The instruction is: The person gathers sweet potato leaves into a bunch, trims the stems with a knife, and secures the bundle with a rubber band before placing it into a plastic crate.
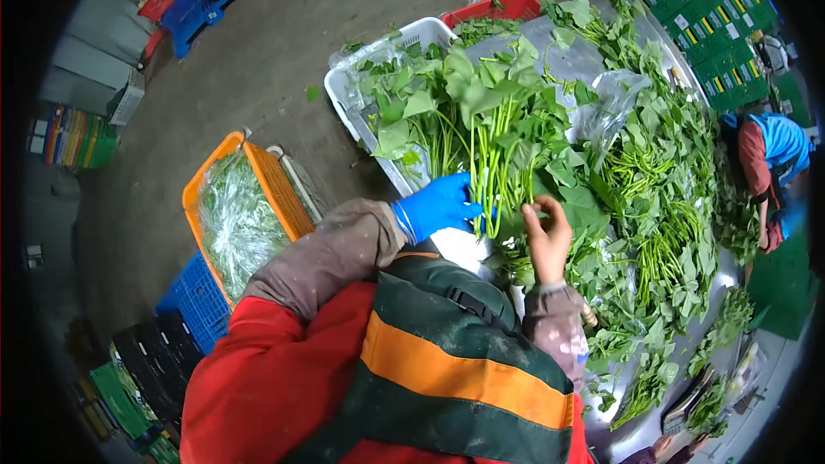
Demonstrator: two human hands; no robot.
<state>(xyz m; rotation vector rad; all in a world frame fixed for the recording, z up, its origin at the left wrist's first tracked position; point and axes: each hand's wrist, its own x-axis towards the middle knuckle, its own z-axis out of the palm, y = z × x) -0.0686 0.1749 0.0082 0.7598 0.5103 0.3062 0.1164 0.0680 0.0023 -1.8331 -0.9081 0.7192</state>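
Two hands meet at one bunch of leafy greens [491, 133], which stands up off the heap of loose greens [662, 198] on the metal table [729, 279], straight ahead of the person. The bunch has long, thin, pale green stalks drawn together at the bottom. At the top it spreads into broad, heart-shaped, darker green leaves that fan out over the white crate [423, 34] behind it.

The left hand [438, 206], in a blue glove, is clenched round the lower stalks from the left, with the fingers wrapped across them. The right hand [548, 236] is bare. It comes up from below on the right side of the same stalks, its fingers bent and its fingertips [538, 204] closed on stalks at the bunch's edge, just beside the gloved fingers.

The white crate is lined with clear plastic and has a red crate [507, 7] behind it. An orange crate [273, 179] holding greens in plastic stands on the floor to the left, above a blue crate [196, 296]. At the far right a second person [773, 150] in a blue top works at the table.
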